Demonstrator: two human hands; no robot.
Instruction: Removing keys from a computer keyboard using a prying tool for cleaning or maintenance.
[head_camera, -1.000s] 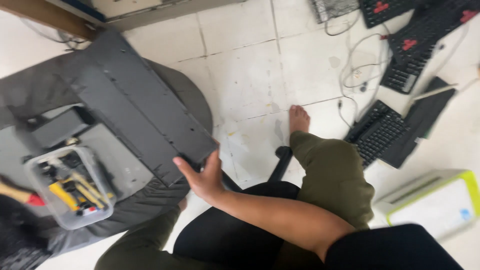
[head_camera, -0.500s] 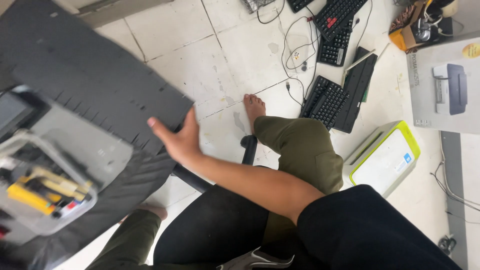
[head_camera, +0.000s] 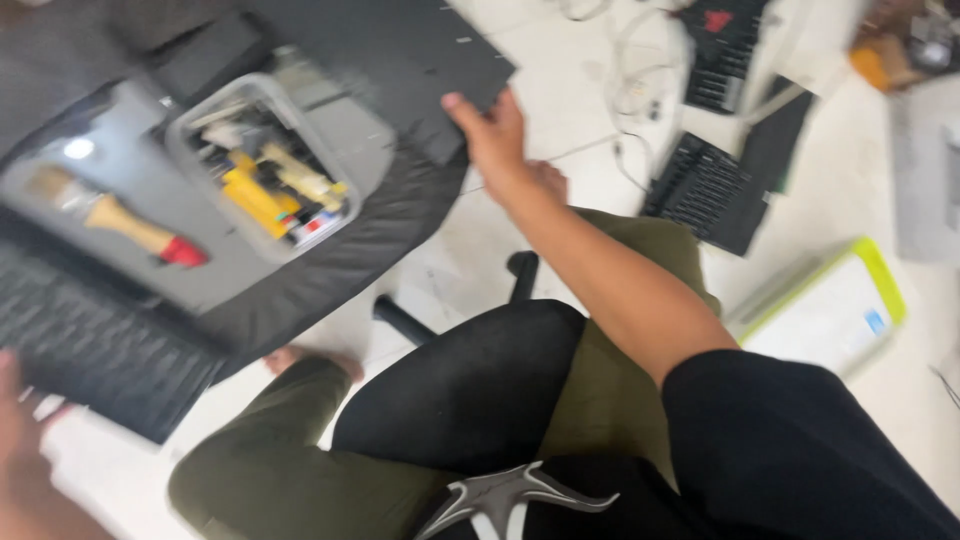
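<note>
Right hand gripping the corner of a dark flat panel above a round black table.

Head view: the right hand (head_camera: 497, 135) reaches forward, its fingers closed over the near corner of the dark panel (head_camera: 400, 55), which lies tilted across the far side of the round table (head_camera: 330, 270). The left hand (head_camera: 18, 440) shows only as a blur at the frame's lower left, beside a black keyboard (head_camera: 90, 345) on the table's near edge; whether its fingers are spread or closed cannot be told. On the table, left of the panel, sits a clear plastic tub (head_camera: 262, 165) of small tools, and left of that a wooden-handled brush (head_camera: 115, 222). Right of the table, keyboards (head_camera: 705, 190) lie on the tiled floor.
</note>
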